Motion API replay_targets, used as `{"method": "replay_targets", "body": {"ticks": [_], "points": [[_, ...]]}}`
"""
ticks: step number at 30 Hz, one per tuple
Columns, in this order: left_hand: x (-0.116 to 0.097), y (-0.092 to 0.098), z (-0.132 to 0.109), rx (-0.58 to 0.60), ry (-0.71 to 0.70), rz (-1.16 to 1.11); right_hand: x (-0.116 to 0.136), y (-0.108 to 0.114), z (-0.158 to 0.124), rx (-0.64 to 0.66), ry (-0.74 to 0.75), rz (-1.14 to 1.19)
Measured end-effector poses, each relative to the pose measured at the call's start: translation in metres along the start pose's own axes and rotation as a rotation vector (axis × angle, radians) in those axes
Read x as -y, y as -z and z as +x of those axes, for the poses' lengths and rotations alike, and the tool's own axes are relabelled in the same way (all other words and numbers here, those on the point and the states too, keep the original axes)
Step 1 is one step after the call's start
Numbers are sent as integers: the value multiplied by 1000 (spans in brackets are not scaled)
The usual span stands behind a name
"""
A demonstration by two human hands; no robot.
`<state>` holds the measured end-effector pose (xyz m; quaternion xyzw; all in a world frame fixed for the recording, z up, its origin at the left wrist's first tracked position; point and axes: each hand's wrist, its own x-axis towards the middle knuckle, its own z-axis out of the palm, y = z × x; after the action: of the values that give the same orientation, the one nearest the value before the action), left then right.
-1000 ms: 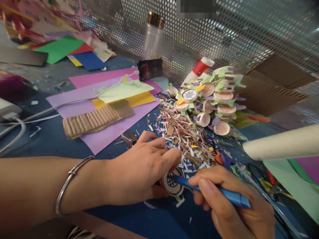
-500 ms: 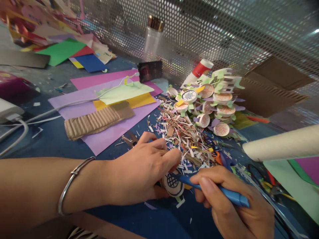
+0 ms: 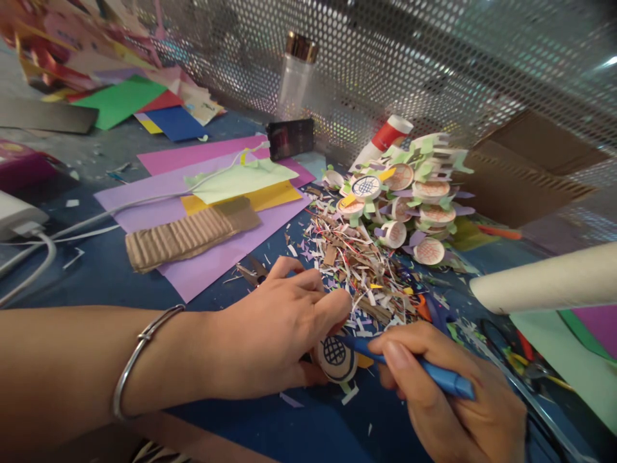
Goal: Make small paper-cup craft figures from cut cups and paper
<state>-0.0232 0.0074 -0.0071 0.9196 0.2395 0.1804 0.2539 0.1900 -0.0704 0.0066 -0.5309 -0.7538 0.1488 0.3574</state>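
Observation:
A small round paper piece point(image 3: 336, 360) with a dark blue grid and ring drawn on it is held near the front edge of the blue table. My left hand point(image 3: 284, 328), closed, pinches it from the left and above. In my right hand point(image 3: 438, 379) is a blue pen point(image 3: 446, 378), its tip at the upper right part of the drawn face. Small green and yellow paper tabs stick out from under the round piece. Beyond both hands lies a heap of paper and cardboard shreds point(image 3: 357, 263).
Stacked round paper pieces point(image 3: 429, 212) stand behind the shreds. Corrugated cardboard point(image 3: 193, 235) rests on purple paper point(image 3: 202, 270) at left, with a phone point(image 3: 290, 138) and bottle point(image 3: 296, 74) behind. A white roll point(image 3: 544, 280) lies right; scissors point(image 3: 253, 271) lie beside my left hand.
The pen and my right hand have shifted very slightly left. My left hand keeps its hold on the round piece.

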Motion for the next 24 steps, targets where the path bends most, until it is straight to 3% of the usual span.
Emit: {"method": "replay_targets", "body": {"ticks": [8, 18, 24], "points": [[0, -1, -1, -4, -4, 3, 1, 3, -2, -57, -43, -54], [0, 0, -1, 5, -1, 3, 1, 4, 1, 14, 146, -144], [2, -2, -1, -21, -28, -1, 7, 2, -8, -64, 48, -81]]}}
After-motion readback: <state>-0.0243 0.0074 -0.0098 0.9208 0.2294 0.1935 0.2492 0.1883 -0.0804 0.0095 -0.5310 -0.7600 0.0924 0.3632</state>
